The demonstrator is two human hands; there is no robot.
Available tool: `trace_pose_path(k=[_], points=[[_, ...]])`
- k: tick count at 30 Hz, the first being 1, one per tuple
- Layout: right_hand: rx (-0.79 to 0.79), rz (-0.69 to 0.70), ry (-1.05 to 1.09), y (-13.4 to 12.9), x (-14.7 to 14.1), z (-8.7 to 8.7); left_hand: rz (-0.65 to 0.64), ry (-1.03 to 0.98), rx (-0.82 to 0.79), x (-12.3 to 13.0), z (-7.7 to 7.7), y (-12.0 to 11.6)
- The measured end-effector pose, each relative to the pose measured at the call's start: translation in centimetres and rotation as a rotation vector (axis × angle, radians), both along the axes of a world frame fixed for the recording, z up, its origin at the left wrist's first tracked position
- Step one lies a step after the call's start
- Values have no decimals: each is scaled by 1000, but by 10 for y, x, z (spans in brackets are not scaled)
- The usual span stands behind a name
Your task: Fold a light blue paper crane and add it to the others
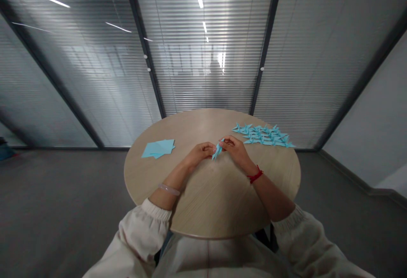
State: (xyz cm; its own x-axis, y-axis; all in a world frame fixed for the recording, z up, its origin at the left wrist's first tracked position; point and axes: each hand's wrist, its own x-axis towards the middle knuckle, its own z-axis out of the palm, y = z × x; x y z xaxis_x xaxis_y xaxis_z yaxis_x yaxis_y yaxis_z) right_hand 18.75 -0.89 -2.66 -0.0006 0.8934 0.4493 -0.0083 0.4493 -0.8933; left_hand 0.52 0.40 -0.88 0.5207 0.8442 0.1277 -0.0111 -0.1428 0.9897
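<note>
A small folded blue paper piece with pointed ends is held over the middle of the round wooden table. My left hand pinches its left side, and my right hand grips its upper right part between thumb and fingers. Several folded blue paper figures stand in close rows at the table's back right, beyond my right hand. Flat blue sheets lie in a loosely fanned stack to the left of my left hand.
Glass panels with blinds rise behind the table's far edge. Grey floor surrounds the table. A dark blue object is at the far left, too small to make out.
</note>
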Motion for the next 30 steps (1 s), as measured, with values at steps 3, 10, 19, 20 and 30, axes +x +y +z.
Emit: trace_pose_path(k=[3,10,19,20,30], points=[[-55,37,48,-2,-2,0,-21,-45,-45,-1,-3,2],[-115,157,68,-6,-1,3,-18,-138,-101,-1,-3,3],[-137,185,92,-6,-2,3,-25,-132,-81,0,1,-3],[-141,178,92,-5,-2,2,-15,-124,-65,0,1,-4],[-126,76,65,-2,-2,1,13,-27,139,4,12,-13]])
